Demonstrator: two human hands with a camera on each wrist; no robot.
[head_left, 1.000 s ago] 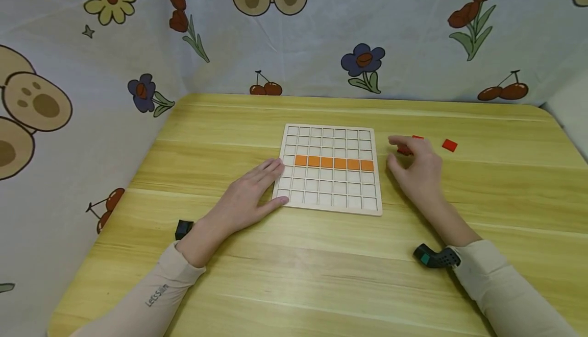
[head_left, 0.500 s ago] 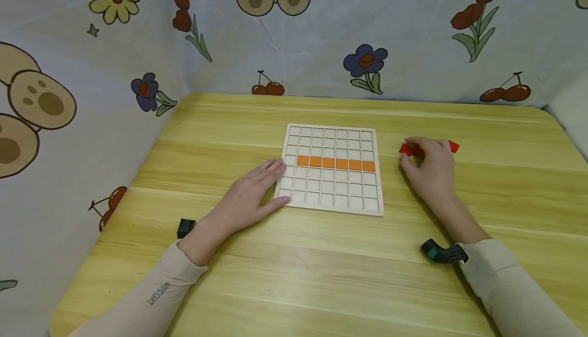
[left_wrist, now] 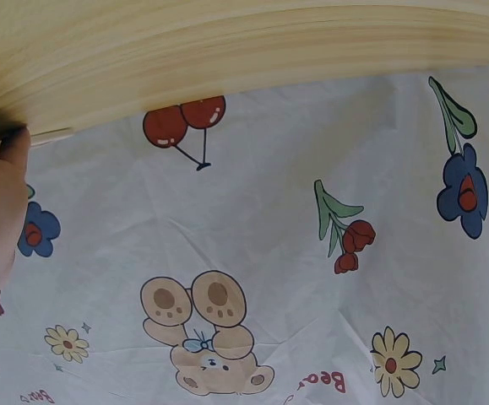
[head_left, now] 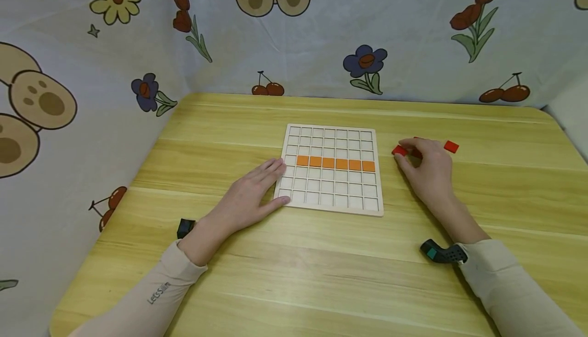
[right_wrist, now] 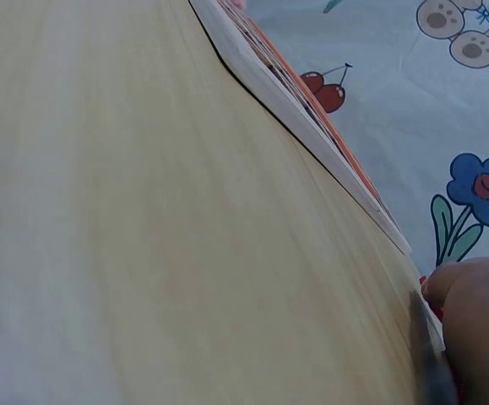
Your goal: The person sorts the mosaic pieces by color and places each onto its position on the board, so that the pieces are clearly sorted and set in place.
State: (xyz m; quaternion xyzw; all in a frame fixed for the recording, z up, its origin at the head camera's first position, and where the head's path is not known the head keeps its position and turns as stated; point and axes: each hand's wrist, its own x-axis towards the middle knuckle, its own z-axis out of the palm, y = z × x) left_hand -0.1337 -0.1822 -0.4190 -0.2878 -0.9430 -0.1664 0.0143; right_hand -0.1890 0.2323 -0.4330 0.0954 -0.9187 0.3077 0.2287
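A pale wooden grid board (head_left: pixel 329 206) lies flat on the table, with several orange square tiles (head_left: pixel 341 164) in a row across its middle. My left hand (head_left: pixel 245 194) rests along the board's left edge, fingers straight and thumb on the near left corner. To the right of the board, my right hand (head_left: pixel 429 166) pinches a red square tile (head_left: pixel 398 150) between thumb and index finger. More red shows beneath that hand, partly hidden by it. Another red tile (head_left: pixel 451 146) lies just beyond it on the right. In the right wrist view only part of the right hand (right_wrist: pixel 480 329) shows.
The wooden table (head_left: pixel 294 275) extends around the board on all sides. Behind and to the left hangs a pale cloth (head_left: pixel 303 46) printed with flowers, cherries and bear paws. Dark wrist devices (head_left: pixel 443 251) are worn on both arms.
My right hand went right to the red tiles, then came slightly back left with one red tile at its fingertips. The left hand keeps its place on the board.
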